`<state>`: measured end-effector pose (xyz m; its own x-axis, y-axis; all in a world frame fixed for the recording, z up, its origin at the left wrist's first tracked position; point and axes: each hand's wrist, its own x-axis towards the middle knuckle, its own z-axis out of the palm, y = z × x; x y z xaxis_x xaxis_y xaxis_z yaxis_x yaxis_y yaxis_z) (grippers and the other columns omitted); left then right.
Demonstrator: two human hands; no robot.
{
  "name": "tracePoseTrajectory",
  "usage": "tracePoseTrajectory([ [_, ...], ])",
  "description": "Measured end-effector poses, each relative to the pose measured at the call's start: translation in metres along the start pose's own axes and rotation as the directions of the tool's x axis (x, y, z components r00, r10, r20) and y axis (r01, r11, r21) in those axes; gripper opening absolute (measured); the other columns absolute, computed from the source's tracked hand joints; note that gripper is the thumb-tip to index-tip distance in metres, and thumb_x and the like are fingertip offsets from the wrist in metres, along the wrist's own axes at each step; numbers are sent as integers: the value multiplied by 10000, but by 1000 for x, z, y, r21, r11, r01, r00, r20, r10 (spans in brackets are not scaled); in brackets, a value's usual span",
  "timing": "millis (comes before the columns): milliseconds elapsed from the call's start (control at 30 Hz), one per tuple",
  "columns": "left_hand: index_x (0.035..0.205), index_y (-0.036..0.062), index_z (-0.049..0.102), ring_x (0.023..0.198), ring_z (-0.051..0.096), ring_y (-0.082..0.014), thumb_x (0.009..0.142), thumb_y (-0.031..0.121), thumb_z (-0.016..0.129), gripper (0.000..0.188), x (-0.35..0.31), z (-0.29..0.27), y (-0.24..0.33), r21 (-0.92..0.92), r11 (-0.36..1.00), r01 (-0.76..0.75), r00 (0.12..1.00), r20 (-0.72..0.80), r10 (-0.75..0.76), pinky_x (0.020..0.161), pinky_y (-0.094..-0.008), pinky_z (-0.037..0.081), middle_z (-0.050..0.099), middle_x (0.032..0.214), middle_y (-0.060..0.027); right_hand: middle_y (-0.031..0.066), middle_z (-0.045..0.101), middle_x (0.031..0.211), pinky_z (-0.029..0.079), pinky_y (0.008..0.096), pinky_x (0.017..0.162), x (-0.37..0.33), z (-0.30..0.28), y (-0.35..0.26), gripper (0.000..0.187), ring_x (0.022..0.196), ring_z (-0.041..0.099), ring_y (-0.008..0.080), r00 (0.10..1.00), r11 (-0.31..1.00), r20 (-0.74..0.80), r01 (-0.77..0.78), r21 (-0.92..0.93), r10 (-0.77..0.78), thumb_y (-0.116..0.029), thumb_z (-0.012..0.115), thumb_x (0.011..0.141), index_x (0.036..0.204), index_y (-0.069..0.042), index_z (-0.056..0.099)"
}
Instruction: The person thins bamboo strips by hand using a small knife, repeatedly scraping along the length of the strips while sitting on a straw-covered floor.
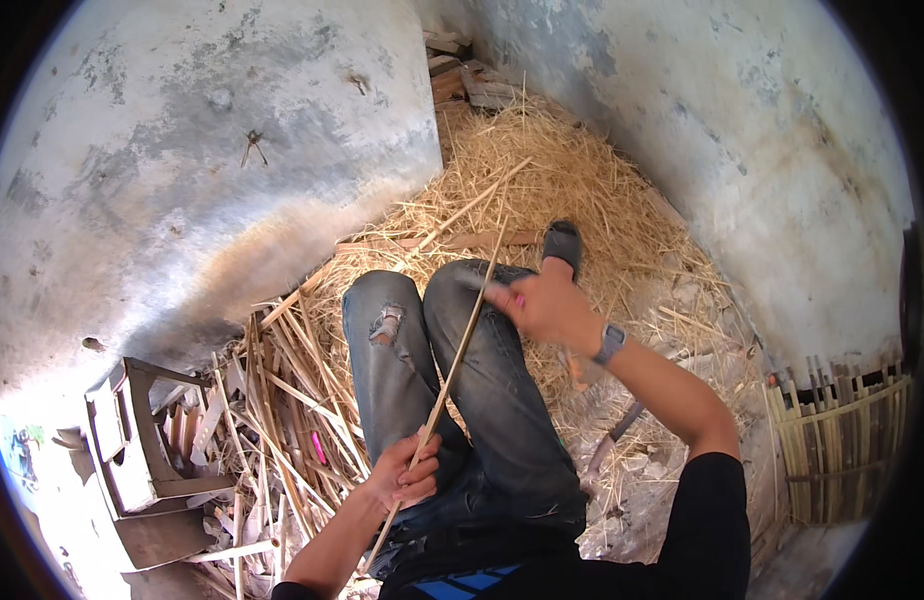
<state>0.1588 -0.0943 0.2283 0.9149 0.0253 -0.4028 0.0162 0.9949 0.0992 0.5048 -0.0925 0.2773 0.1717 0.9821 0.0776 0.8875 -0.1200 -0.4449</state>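
A long, thin bamboo strip point(453, 372) slants across my thighs, from beside my left hip up past my knees. My left hand point(404, 470) is closed around its lower part, near my lap. Farther up, my right hand point(548, 308) is beside the strip over my right knee, its fingers curled and blurred. A small bit of pink shows at that hand, but what it grips is too smeared to name. My jeans point(392, 370), torn at the left knee, lie beneath the strip.
Straw and shavings point(552, 150) cover the floor ahead. Split bamboo pieces point(282, 400) are heaped at left by a broken wooden frame point(132, 440). At right are a dark-bladed tool point(622, 424) and a slatted bamboo basket point(840, 450). Stained walls point(212, 130) rise on both sides.
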Motion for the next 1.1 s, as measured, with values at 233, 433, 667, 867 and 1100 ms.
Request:
tracePoseTrajectory([
  [233,857,113,446,301,310,-122,1123,418,343,418,-29,-19,-12,96,995,-40,997,-68,47,312,-264,245,326,462,16,206,675,666,548,516,626,-2,-10,-9,567,642,688,385,999,997,-38,31,-71,-34,-554,496,1002,782,-109,770],
  [433,848,81,495,309,289,-116,1110,427,406,443,-45,-18,-17,353,936,-13,976,-198,88,316,-260,242,342,467,11,195,630,607,498,464,558,36,-42,85,594,597,646,370,953,964,-157,-244,103,258,-526,538,1014,813,-1,730],
  [667,909,63,512,321,316,-136,1113,425,398,431,-21,-6,-23,468,882,-60,959,-218,181,339,-276,274,347,469,-10,211,626,575,538,464,572,-33,-29,-41,658,572,673,389,994,996,74,77,-34,-74,-578,490,1015,766,-18,730],
  [867,905,69,485,344,315,-131,1125,422,356,436,-11,1,-26,527,847,-75,953,-213,217,336,-276,269,334,486,-20,200,618,564,533,508,517,-51,-12,-33,666,544,666,393,998,993,62,26,-115,-18,-624,511,986,705,-49,695],
  [1100,906,70,482,349,348,-131,1123,428,361,436,-15,-6,-24,629,774,-67,938,-224,264,343,-277,287,340,492,-18,206,653,631,552,525,588,-45,-12,-30,664,630,691,399,979,993,205,48,-110,-25,-636,489,988,763,-59,726],
])
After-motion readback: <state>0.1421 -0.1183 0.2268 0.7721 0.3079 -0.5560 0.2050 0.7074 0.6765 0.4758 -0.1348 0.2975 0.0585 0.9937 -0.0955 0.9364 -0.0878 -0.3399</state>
